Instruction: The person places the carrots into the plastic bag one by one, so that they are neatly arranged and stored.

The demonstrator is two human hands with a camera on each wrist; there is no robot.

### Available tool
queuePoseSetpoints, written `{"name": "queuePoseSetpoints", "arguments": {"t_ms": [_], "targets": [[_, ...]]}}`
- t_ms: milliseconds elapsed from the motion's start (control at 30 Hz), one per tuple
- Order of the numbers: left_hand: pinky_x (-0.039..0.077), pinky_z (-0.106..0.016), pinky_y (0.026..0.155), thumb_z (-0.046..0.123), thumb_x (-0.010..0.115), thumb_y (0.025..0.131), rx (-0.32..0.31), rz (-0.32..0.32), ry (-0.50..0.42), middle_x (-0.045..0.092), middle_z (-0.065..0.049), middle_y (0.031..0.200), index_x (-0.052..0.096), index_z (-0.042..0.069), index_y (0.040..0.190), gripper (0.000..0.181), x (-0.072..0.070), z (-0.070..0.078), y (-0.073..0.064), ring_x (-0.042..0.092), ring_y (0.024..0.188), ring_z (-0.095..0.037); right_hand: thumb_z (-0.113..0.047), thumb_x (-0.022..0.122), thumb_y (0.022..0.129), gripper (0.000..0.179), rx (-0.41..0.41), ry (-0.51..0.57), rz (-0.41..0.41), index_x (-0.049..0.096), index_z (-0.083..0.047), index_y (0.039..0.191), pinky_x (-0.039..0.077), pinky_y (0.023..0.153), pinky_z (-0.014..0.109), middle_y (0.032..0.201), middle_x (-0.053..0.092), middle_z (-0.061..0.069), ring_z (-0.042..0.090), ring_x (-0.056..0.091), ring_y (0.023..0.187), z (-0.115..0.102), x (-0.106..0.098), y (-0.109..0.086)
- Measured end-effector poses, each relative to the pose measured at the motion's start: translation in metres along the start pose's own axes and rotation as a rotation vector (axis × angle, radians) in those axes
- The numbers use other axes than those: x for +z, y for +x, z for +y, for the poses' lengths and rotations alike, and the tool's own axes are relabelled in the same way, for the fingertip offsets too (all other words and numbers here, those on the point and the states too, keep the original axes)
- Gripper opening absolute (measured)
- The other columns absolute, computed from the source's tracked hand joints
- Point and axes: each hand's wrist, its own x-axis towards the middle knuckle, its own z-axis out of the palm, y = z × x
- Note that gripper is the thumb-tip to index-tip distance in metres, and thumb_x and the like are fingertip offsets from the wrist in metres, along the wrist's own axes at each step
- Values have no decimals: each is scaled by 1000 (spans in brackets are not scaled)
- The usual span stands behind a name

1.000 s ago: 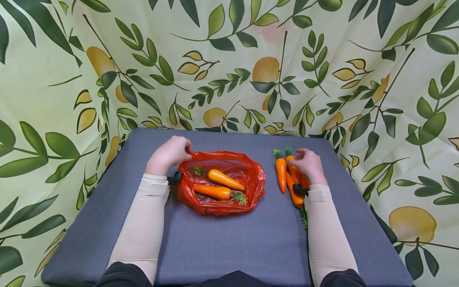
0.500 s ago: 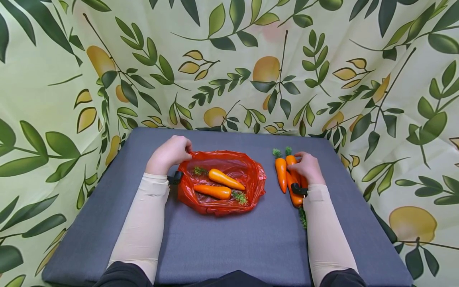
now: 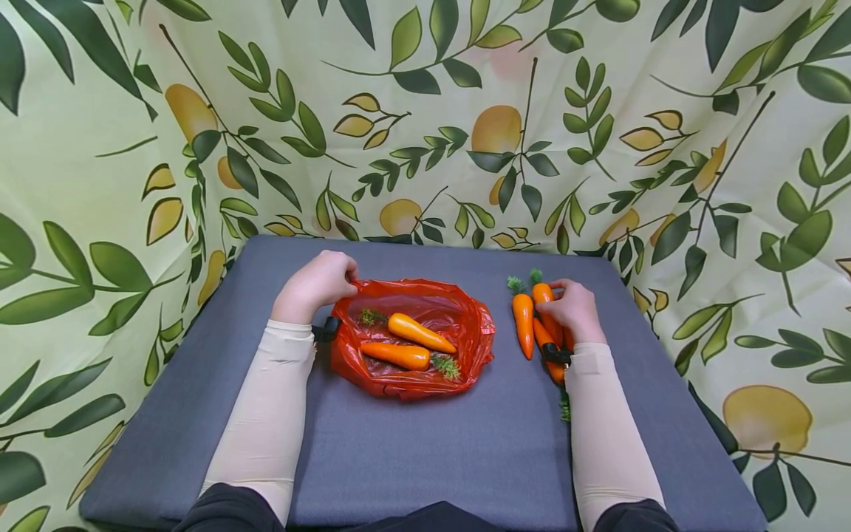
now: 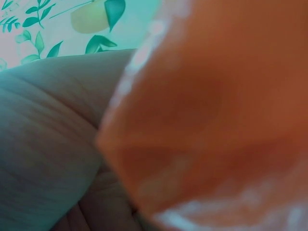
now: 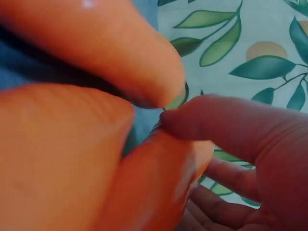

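Note:
My left hand (image 3: 318, 284) pinches the upper left rim of a red plastic bag (image 3: 480, 332), which lies with its mouth spread. Its film (image 4: 226, 106) fills most of the left wrist view beside the palm. Inside the bag lie two carrots with green tops, an upper carrot (image 3: 420, 332) and a lower carrot (image 3: 395, 355). At right, my right hand (image 3: 577, 307) grips an orange carrot (image 3: 543, 293) in a small pile. Up close, the thumb presses one side of this carrot (image 5: 149, 178) and the fingers curl behind it. The hand partly hides the pile.
A separate carrot (image 3: 523, 321) lies at the pile's left side. Another carrot (image 3: 547, 347) shows under the right wrist strap, its green top near the sleeve. The grey padded table (image 3: 432, 458) is bounded by a leaf-patterned cloth (image 3: 425, 111) behind and at both sides.
My right hand has come down into the pile and closed round a carrot, whose top end has shifted slightly up. The left hand and bag have stayed in place.

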Motion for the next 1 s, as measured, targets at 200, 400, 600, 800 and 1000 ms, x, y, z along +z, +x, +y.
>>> {"name": "queuePoseSetpoints", "arguments": {"t_ms": [200,400,600,800,1000], "targets": [[54,-33,66,9,76,98,4,7,4,75,-13,95,79,6,97,4,0,1,0,64,77,-25,-28,82,97,65,-45,-6,77,60,0,151,59,97,53,140,67,29,44,63,117,-5,-10,-3],[55,-32,66,9,76,98,0,2,1,75,-13,96,79,6,98,4,0,1,0,64,77,-25,-27,82,97,63,-81,0,124,61,-2,151,63,88,46,140,68,28,43,66,116,-13,-19,-6],[54,-32,65,9,76,98,0,1,-2,75,-12,95,79,6,97,4,0,1,-1,64,76,-25,-27,83,97,63,-130,9,168,61,-3,151,63,89,46,139,70,27,43,69,116,-29,-30,-14],[54,-32,65,9,76,98,0,-3,1,75,-13,94,78,6,97,4,1,2,0,64,75,-25,-29,84,96,65,-185,8,228,62,-5,153,62,92,50,137,72,26,41,71,117,-49,-40,-26],[54,-32,65,9,76,98,-2,-4,7,75,-13,94,78,5,98,4,1,2,-1,64,76,-25,-29,87,95,67,-240,40,274,63,-8,154,56,85,26,138,73,23,37,71,117,-67,-48,-37]]}}
